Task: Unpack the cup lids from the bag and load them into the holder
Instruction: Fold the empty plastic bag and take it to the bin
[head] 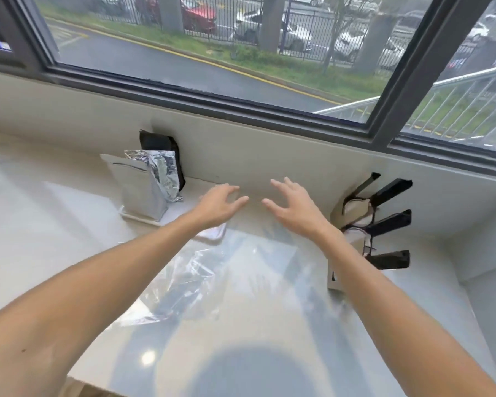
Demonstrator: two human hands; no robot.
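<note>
Both hands hang over the middle of the counter [69, 224] with fingers spread and slack: the left hand [218, 203] grasps nothing, and the right hand [291, 206] grasps nothing either. They are near each other but apart, and neither touches anything that can be made out.

One clear plastic bag [201, 270] lies flat and crumpled on the counter below the hands, toward the front edge. It looks empty, though its far end is hidden under the left wrist, where a small white thing [212, 233] shows; whether that is a lid I cannot tell.

One holder [384, 222] with black prongs stands at the right side of the counter, against the back wall. Pale round shapes, probably lids [355, 207], sit in two of its slots; they cannot be counted.

My judgement is that the loading is mostly or wholly done, with the bag left to clear away.

At the back edge, left of the hands, stand one silver foil pouch [143, 187] and one black pouch [161, 147] behind it.
</note>
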